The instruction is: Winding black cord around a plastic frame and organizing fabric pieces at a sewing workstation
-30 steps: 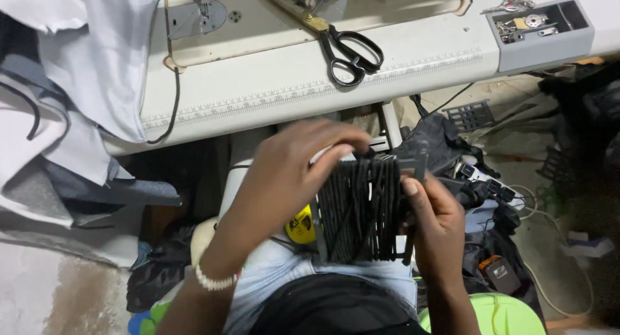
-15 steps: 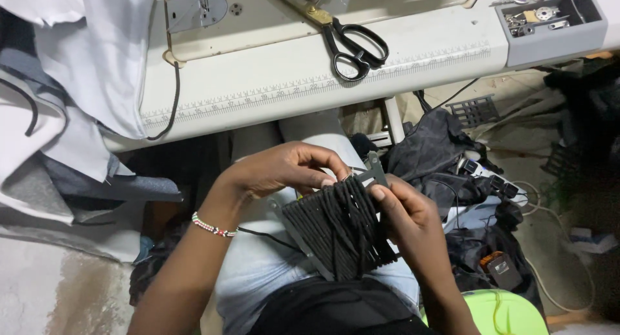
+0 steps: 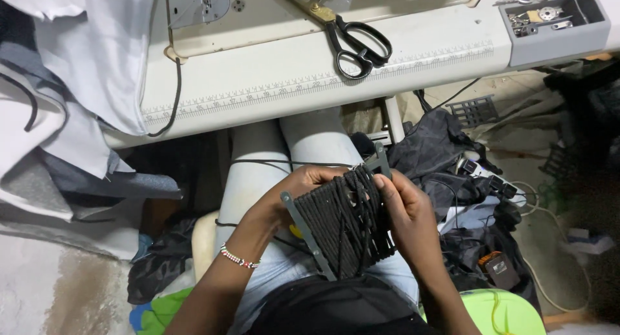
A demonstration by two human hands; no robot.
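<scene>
Over my lap I hold a flat grey card wound thick with black cord [image 3: 342,225]. My left hand [image 3: 294,193] grips its left side from underneath, the fingers curled around the upper edge. My right hand [image 3: 403,209] clasps the right edge, with the thumb pressed on the cord strands. A loose length of black cord [image 3: 284,162] runs from the card to the left across my light trousers. A beaded bracelet [image 3: 239,257] is on my left wrist.
A white sewing table [image 3: 310,70] with a printed ruler strip spans the top, and black scissors [image 3: 358,44] lie on it. A grey parts tray [image 3: 555,25] sits at its right end. White fabric [image 3: 77,57] hangs at the left, dark clothing [image 3: 445,154] is piled at the right.
The wound card has dropped lower onto my lap and tilted. My left hand has moved from on top of the cord to the card's left side, and the view has shifted toward the table.
</scene>
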